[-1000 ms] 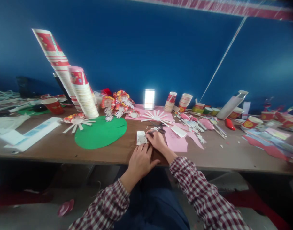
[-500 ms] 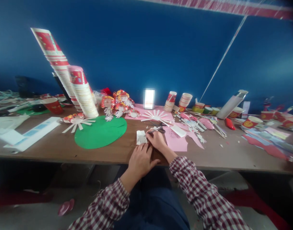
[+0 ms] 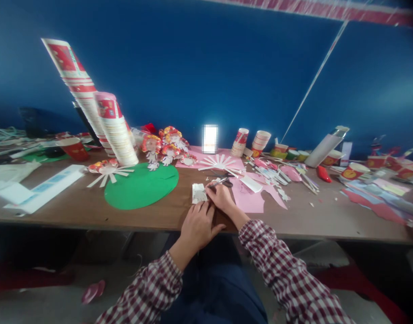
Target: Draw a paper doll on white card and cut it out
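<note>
A small white piece of paper (image 3: 198,193) with faint grey line marks lies on the wooden table in front of me. My right hand (image 3: 222,198) rests at its right edge, fingers pinched round a slim pen (image 3: 220,181) whose shaft slants up to the right. My left hand (image 3: 199,224) lies flat, palm down, with its fingertips at the paper's lower edge and its thumb spread toward the right. Just behind the pen is a dark object, perhaps scissors handles (image 3: 229,183), partly covered by my right hand.
Left of the paper lies a green oval sheet (image 3: 142,186); beyond it stand paper lion-like cutouts (image 3: 152,148). Tall stacks of paper cups (image 3: 116,130) lean at the left. A cut pink sheet (image 3: 248,198), strips and scraps spread to the right. A bright blurred screen (image 3: 210,138) stands behind.
The view has shifted very slightly. Both hands stay in place, and the pen and paper look nearly the same as before.
</note>
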`<action>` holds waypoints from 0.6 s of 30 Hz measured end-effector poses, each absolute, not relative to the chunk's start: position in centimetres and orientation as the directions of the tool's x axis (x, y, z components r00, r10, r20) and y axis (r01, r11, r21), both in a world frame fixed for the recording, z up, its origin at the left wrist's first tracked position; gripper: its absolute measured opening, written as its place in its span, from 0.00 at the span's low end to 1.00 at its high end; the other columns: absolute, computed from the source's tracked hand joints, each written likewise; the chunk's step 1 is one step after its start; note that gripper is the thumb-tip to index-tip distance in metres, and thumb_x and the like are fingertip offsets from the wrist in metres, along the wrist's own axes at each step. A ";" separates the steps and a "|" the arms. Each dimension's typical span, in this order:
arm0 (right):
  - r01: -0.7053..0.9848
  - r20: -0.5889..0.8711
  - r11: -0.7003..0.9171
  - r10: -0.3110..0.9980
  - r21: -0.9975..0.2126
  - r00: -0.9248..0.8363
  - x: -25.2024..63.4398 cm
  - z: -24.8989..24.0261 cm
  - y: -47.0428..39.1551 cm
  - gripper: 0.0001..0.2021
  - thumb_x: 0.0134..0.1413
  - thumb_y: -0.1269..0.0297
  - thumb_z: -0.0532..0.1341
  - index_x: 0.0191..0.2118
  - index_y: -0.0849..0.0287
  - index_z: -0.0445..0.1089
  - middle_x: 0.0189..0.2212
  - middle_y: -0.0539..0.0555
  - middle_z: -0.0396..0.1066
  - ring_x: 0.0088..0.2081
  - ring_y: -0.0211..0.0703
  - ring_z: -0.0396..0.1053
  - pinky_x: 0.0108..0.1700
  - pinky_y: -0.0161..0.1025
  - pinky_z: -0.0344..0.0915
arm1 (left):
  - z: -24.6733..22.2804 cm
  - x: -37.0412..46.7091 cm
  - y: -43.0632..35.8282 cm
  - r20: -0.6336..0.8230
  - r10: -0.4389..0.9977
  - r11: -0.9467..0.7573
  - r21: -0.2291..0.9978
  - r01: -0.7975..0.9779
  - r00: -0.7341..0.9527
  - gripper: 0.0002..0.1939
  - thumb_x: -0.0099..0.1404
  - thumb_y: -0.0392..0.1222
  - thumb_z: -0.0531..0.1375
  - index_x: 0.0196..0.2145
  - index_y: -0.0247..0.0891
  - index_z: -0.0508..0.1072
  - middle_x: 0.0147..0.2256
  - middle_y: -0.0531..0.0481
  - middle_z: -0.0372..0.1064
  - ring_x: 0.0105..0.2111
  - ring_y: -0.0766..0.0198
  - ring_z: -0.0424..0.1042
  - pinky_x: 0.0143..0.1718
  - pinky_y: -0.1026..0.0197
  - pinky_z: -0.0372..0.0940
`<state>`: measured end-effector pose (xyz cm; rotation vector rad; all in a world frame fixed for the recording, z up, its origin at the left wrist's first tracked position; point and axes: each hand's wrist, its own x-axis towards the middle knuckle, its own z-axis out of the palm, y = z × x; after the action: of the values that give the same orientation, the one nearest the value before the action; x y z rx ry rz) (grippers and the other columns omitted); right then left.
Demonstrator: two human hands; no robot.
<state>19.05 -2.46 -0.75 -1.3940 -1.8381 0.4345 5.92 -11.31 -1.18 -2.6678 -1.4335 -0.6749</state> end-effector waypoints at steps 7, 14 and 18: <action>0.670 0.371 0.336 0.924 -0.662 -0.097 19.0 -0.7 -2.5 0.05 0.53 0.69 0.59 0.33 0.59 0.73 0.30 0.54 0.75 0.34 0.43 0.73 0.40 0.37 0.67 | -1.2 5.9 -11.3 0.388 0.787 -0.571 0.165 0.804 0.479 0.31 0.62 0.60 0.53 0.55 0.34 0.63 0.51 0.37 0.63 0.52 0.48 0.60 0.52 0.47 0.56; 0.677 0.367 0.335 0.925 -0.656 -0.102 19.1 -0.5 -2.6 0.05 0.53 0.69 0.59 0.33 0.59 0.73 0.30 0.54 0.75 0.33 0.43 0.73 0.40 0.37 0.66 | -1.3 5.9 -11.3 0.396 0.783 -0.573 0.160 0.804 0.480 0.31 0.62 0.60 0.53 0.55 0.34 0.63 0.51 0.37 0.63 0.51 0.47 0.60 0.51 0.46 0.56; 0.679 0.365 0.333 0.925 -0.654 -0.101 19.1 -0.4 -2.7 0.05 0.53 0.68 0.58 0.33 0.59 0.73 0.31 0.54 0.75 0.34 0.43 0.73 0.40 0.37 0.67 | -1.2 5.9 -11.3 0.393 0.784 -0.574 0.160 0.803 0.481 0.31 0.62 0.60 0.53 0.54 0.33 0.63 0.51 0.37 0.64 0.51 0.48 0.60 0.52 0.46 0.56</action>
<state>19.06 -2.73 -0.42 -1.4164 -1.8510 0.4173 5.93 -11.31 -1.21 -2.6643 -1.4282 -0.6692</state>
